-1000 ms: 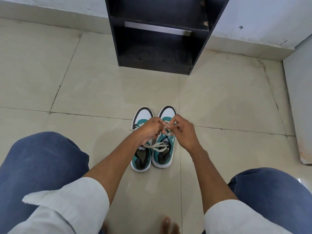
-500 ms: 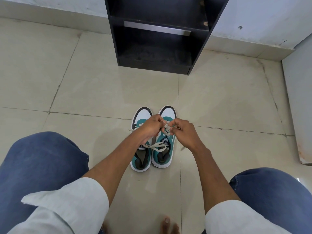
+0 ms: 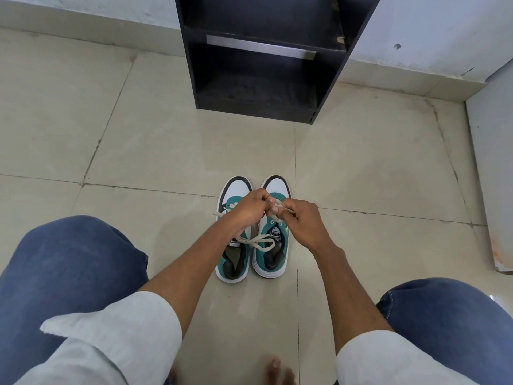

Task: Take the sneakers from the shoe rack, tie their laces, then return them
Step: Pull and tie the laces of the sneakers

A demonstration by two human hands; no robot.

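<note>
Teal-and-white lace-up sneakers (image 3: 254, 240) sit under both hands; left hand (image 3: 247, 209) and right hand (image 3: 301, 219) pinch cream laces (image 3: 259, 241).

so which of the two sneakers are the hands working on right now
The right sneaker: left hand and right hand pinch its laces above its tongue. The left sneaker just lies under the left forearm.

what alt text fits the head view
Both hands, left hand and right hand, pinch the laces over a pair of teal and white sneakers on a tiled floor. A black shoe rack stands beyond against the wall.
</note>
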